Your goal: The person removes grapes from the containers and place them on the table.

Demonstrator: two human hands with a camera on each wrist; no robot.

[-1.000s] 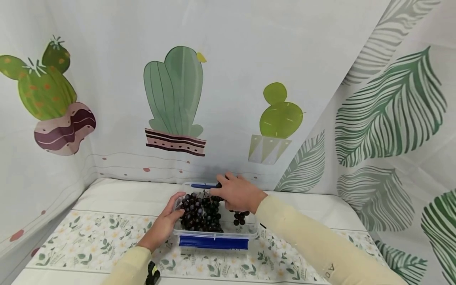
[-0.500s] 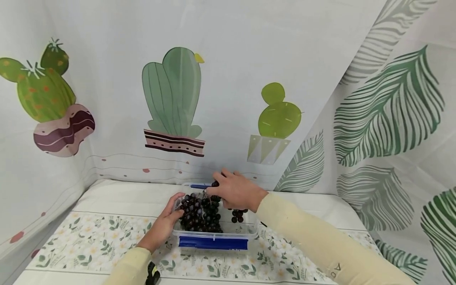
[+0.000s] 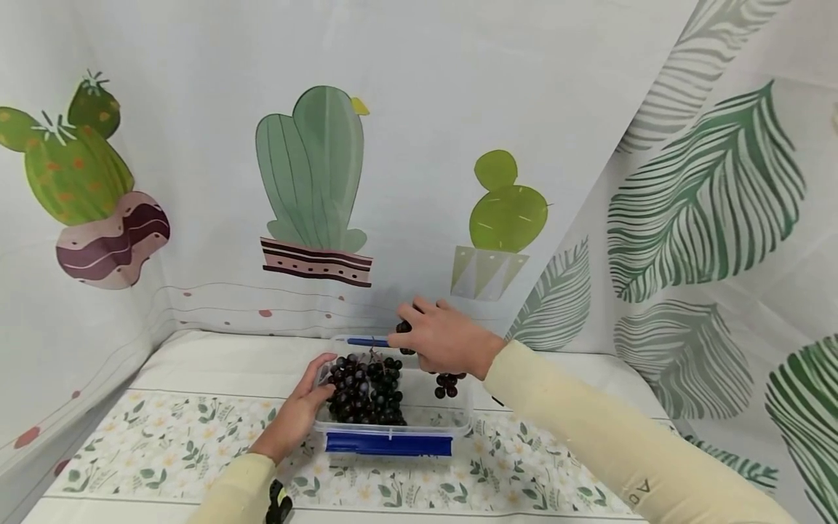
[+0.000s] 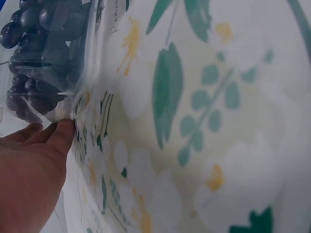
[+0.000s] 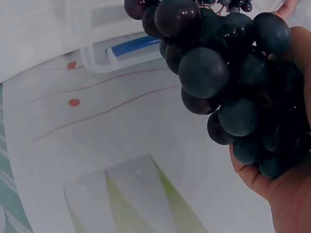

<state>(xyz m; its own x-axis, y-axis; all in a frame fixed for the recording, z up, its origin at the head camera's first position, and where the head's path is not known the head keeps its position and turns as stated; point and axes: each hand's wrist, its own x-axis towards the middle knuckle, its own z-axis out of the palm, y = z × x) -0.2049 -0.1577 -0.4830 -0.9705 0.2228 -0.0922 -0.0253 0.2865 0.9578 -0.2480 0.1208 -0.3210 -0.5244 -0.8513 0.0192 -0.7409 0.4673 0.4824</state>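
Note:
A clear plastic container (image 3: 428, 421) with blue clips stands on the table, a bunch of dark grapes (image 3: 363, 397) filling its left part. My left hand (image 3: 294, 415) holds the container's left end; in the left wrist view its fingers (image 4: 60, 133) touch the container's lower edge. Above the container's back right part, my right hand (image 3: 452, 338) grips another bunch of grapes (image 5: 243, 92) from above. Some of that bunch hangs below the palm, and the hand hides much of it in the head view.
A floral cloth strip (image 3: 196, 429) runs across the white table. Close behind the container hangs a white curtain (image 3: 406, 240) printed with cactuses, and a leaf-patterned one (image 3: 694, 218) is at the right. A small black-and-yellow object (image 3: 278, 502) is by the left sleeve.
My right hand has lifted slightly and shifted right with its bunch, opening a gap from the grapes in the container. The left hand stays at the container's left end.

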